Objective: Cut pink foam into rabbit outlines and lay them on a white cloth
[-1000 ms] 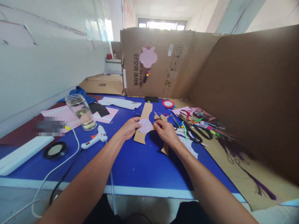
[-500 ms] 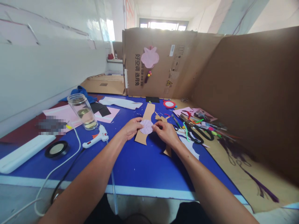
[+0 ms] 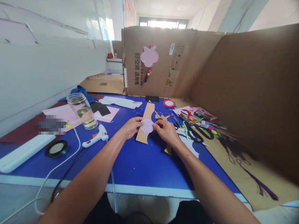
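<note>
Between my two hands is a round pale-purple disc (image 3: pixel 147 126) with faint lines on its face. My left hand (image 3: pixel 133 127) pinches its left edge, thumb on the front. At the right edge, the fingertips of my right hand (image 3: pixel 164 131) are closed on the disc too. Behind and below it a strip of brown cardboard (image 3: pixel 149 109) lies on the blue table, partly covered by the disc. Cardboard offcuts (image 3: pixel 161 117) lie just beyond my right hand, and another cardboard scrap (image 3: pixel 168 149) shows under my right wrist.
On the left are a glue gun (image 3: pixel 97 137), a glass jar of liquid (image 3: pixel 85 115), a roll of black tape (image 3: pixel 56 149) and a white power strip (image 3: pixel 26 152). Scissors (image 3: pixel 198 133) lie among craft scraps at right. Cardboard panels (image 3: pixel 177 62) stand at the back and right.
The disc has shifted very slightly to the right and up between my hands. Both hands keep the same grip.
</note>
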Demonstrator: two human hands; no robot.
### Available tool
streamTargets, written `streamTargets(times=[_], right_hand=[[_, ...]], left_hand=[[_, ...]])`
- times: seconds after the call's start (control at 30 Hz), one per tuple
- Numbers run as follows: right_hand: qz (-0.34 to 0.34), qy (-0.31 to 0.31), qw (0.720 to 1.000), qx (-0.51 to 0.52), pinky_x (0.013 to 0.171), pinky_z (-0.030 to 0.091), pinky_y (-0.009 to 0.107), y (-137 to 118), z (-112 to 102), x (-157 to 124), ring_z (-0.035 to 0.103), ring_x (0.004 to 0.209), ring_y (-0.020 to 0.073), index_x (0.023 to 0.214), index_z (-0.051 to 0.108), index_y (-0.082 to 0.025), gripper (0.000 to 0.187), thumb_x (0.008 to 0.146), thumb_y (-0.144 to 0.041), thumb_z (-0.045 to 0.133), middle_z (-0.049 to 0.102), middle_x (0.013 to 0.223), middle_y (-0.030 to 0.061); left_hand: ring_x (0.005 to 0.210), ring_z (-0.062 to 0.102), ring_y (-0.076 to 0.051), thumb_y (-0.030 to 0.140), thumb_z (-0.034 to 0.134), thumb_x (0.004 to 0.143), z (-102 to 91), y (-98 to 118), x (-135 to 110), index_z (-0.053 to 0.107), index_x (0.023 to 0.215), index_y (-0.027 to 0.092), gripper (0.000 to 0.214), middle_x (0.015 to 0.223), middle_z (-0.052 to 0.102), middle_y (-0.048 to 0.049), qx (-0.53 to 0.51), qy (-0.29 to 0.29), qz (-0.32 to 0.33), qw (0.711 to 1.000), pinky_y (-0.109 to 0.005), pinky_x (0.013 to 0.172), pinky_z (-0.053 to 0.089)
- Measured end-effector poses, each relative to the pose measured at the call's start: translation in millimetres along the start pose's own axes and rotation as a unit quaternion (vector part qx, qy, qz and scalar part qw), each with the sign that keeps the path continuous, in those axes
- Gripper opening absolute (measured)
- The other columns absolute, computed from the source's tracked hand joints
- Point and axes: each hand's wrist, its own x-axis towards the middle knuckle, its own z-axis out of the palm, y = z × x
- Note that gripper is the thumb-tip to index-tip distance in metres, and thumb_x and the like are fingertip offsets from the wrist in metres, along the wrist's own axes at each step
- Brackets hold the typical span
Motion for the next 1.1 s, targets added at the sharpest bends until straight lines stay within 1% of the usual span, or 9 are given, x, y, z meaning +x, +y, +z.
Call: streamTargets(times=[0.1,0.27,0.37,0.53,0.6,0.7,0.77,0.9,1.1], right_hand=[[-0.005,0.003,1.0,0.001,0.07,0.041,0.031,0.1,0.1,0.1,0.07,0.078,0.0208,0.089,0.08,-0.023,0.02,0.098,-0.032,0.065,0.081,0.087,0.0026],[-0.006,0.002,1.0,0.006,0.069,0.041,0.03,-0.8,-0.4,0.1,0.07,0.077,0.0201,0.088,0.08,-0.023,0.021,0.098,-0.033,0.065,0.081,0.086,0.0028],[-0.002,-0.003,1.0,0.02,0.068,0.04,0.03,-0.1,-0.7,0.1,0.07,0.078,0.0194,0.088,0.079,-0.023,0.023,0.1,-0.033,0.061,0.08,0.086,0.0017],[-0.021,0.003,1.0,0.0,0.065,0.035,0.03,4.1,-0.3,0.9,0.062,0.072,0.0193,0.083,0.071,-0.022,0.032,0.104,-0.036,0.051,0.071,0.077,0.0019],[-0.025,0.003,1.0,-0.001,0.065,0.034,0.03,5.4,-0.2,1.3,0.059,0.07,0.0191,0.081,0.068,-0.022,0.034,0.105,-0.037,0.05,0.068,0.075,0.0014],[-0.023,0.002,1.0,0.001,0.064,0.034,0.03,5.1,-0.6,1.5,0.058,0.069,0.0188,0.08,0.066,-0.022,0.034,0.105,-0.037,0.049,0.067,0.074,0.0011],[-0.015,0.0,1.0,0.008,0.066,0.035,0.03,3.5,-0.8,1.3,0.061,0.071,0.0191,0.082,0.07,-0.022,0.034,0.105,-0.037,0.051,0.07,0.077,0.0016],[-0.003,-0.011,1.0,0.021,0.071,0.041,0.03,0.1,-0.8,0.6,0.069,0.08,0.0203,0.09,0.078,-0.023,0.026,0.101,-0.038,0.06,0.079,0.087,0.0027],[0.0,-0.007,1.0,-0.002,0.068,0.04,0.031,-1.1,0.0,-0.1,0.067,0.075,0.0202,0.088,0.08,-0.023,0.023,0.098,-0.036,0.064,0.079,0.083,0.0029]], left_hand=[[0.076,0.077,-0.02,-0.002,0.07,0.08,0.0,-0.3,-0.5,0.078,0.104,0.012,0.029,0.09,0.081,-0.0113,0.013,0.002,-0.003,1.0,-0.031,0.074,0.062],[0.074,0.077,-0.02,0.001,0.074,0.078,-1.9,-2.6,1.5,0.077,0.104,0.012,0.029,0.089,0.081,-0.011,0.015,0.006,0.0,1.0,-0.034,0.075,0.063],[0.074,0.077,-0.02,-0.001,0.073,0.077,-1.5,-2.5,1.2,0.077,0.103,0.012,0.029,0.088,0.081,-0.0109,0.017,0.012,0.001,1.0,-0.033,0.074,0.063],[0.073,0.076,-0.019,0.0,0.072,0.076,-0.7,-1.7,0.7,0.078,0.104,0.012,0.031,0.09,0.081,-0.011,0.023,0.011,-0.001,1.0,-0.031,0.071,0.063],[0.073,0.076,-0.019,0.0,0.073,0.076,-1.1,-2.1,1.4,0.078,0.105,0.012,0.032,0.09,0.081,-0.0109,0.026,0.014,-0.001,1.0,-0.031,0.071,0.062],[0.075,0.076,-0.02,0.001,0.074,0.075,-2.6,-3.2,2.5,0.078,0.105,0.013,0.032,0.091,0.081,-0.0114,0.026,0.007,0.0,1.0,-0.031,0.073,0.062],[0.076,0.077,-0.02,0.001,0.075,0.075,-3.7,-3.9,2.9,0.078,0.104,0.013,0.032,0.091,0.081,-0.0112,0.025,0.003,0.002,1.0,-0.032,0.074,0.062],[0.076,0.077,-0.019,0.002,0.076,0.076,-5.1,-5.1,3.6,0.078,0.104,0.013,0.03,0.091,0.081,-0.0104,0.021,0.002,0.003,1.0,-0.031,0.075,0.063],[0.076,0.077,-0.019,0.001,0.076,0.076,-5.7,-5.8,3.9,0.078,0.103,0.013,0.03,0.091,0.081,-0.0106,0.016,-0.004,-0.004,1.0,-0.032,0.077,0.063]])
